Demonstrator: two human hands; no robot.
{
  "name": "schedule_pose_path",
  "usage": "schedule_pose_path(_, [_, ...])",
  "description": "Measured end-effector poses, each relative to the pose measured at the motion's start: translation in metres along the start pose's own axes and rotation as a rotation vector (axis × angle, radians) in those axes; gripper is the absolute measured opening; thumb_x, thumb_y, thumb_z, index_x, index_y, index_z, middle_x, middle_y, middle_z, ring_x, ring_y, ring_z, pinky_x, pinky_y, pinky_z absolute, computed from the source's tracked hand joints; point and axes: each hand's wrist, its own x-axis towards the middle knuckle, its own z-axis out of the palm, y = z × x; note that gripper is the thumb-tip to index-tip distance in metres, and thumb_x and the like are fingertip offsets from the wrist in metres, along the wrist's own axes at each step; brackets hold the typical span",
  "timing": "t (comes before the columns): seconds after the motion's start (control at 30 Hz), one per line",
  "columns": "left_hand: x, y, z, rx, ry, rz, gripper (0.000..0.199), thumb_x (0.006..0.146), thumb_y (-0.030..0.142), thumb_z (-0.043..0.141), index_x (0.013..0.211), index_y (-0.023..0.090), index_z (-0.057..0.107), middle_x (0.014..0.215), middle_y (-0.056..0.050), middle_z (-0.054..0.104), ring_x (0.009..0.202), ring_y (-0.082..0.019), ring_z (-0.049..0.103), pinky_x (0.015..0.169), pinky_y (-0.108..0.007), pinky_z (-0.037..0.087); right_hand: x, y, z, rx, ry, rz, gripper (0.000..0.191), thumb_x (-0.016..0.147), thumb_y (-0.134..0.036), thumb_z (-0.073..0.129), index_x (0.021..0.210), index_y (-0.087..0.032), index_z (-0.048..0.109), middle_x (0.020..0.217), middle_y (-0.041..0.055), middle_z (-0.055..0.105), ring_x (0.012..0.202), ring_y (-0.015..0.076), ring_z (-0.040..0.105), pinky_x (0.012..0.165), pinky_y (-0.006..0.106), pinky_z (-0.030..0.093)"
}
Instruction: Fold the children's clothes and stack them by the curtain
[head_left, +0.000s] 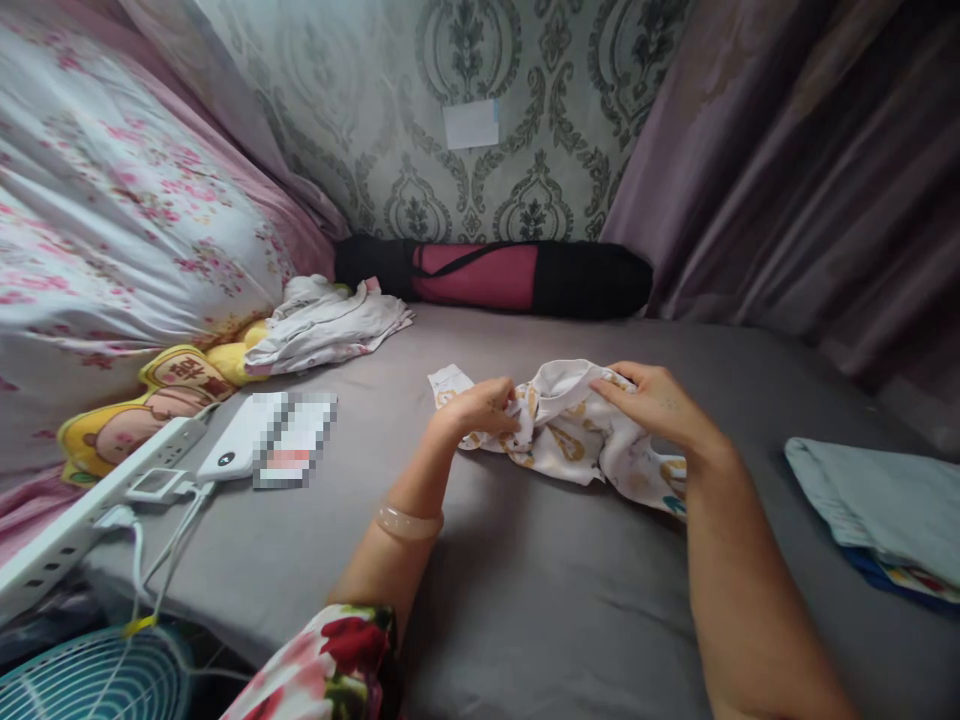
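A small white shirt [566, 440] with a tan and teal print lies bunched over the grey sheet [525, 580], its round neckline facing up. My left hand [487, 408] is closed on the cloth to the left of the neckline, and one sleeve sticks out past it. At the right of the neckline, my right hand [652, 400] pinches the fabric between thumb and fingers. The lower part of the shirt runs behind my right wrist and is partly hidden there.
Folded clothes [885, 510] lie at the right. To the left are crumpled white clothes [330, 325], a yellow plush toy [120, 430], a white power bank [240, 440] and a power strip [97, 510] with cables. A black and pink bag [480, 275] rests against the wall; a fan [97, 680] stands below.
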Motion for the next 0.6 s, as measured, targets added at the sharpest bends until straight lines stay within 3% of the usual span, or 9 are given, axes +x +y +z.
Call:
schedule_pose_path(0.13, [0.007, -0.01, 0.002, 0.081, -0.015, -0.027, 0.018, 0.063, 0.012, 0.056, 0.08, 0.018, 0.06, 0.071, 0.001, 0.058, 0.065, -0.014, 0.052, 0.055, -0.023, 0.034, -0.003, 0.0, -0.011, 0.089, 0.029, 0.039, 0.036, 0.077, -0.053, 0.064, 0.088, -0.02, 0.073, 0.077, 0.0028, 0.072, 0.066, 0.019, 0.064, 0.054, 0.026, 0.047])
schedule_pose_path(0.27, [0.011, -0.023, -0.002, 0.048, 0.093, 0.004, 0.016, 0.065, 0.005, 0.045, 0.065, 0.016, 0.056, 0.061, 0.001, 0.054, 0.064, -0.014, 0.05, 0.053, -0.023, 0.03, -0.008, 0.001, -0.022, 0.205, 0.008, 0.104, 0.039, 0.073, -0.057, 0.068, 0.088, -0.022, 0.073, 0.075, 0.0023, 0.071, 0.06, 0.0178, 0.063, 0.05, 0.025, 0.048])
schedule_pose_path(0.43, [0.016, -0.03, 0.009, 0.005, 0.294, -0.07, 0.023, 0.071, 0.005, 0.044, 0.082, 0.016, 0.061, 0.08, -0.004, 0.064, 0.079, -0.019, 0.058, 0.065, -0.026, 0.039, -0.012, -0.004, -0.022, 0.357, -0.076, 0.135, 0.043, 0.07, -0.061, 0.07, 0.085, -0.021, 0.073, 0.068, 0.0031, 0.07, 0.053, 0.0176, 0.061, 0.045, 0.026, 0.047])
schedule_pose_path(0.6, [0.019, -0.009, 0.021, -0.007, 0.532, 0.023, 0.017, 0.084, 0.011, 0.044, 0.091, 0.019, 0.057, 0.088, -0.006, 0.064, 0.086, -0.018, 0.058, 0.077, -0.029, 0.043, -0.012, -0.014, -0.017, 0.37, -0.089, 0.167, 0.041, 0.068, -0.061, 0.071, 0.077, -0.02, 0.071, 0.064, 0.0025, 0.069, 0.05, 0.0169, 0.06, 0.042, 0.025, 0.044])
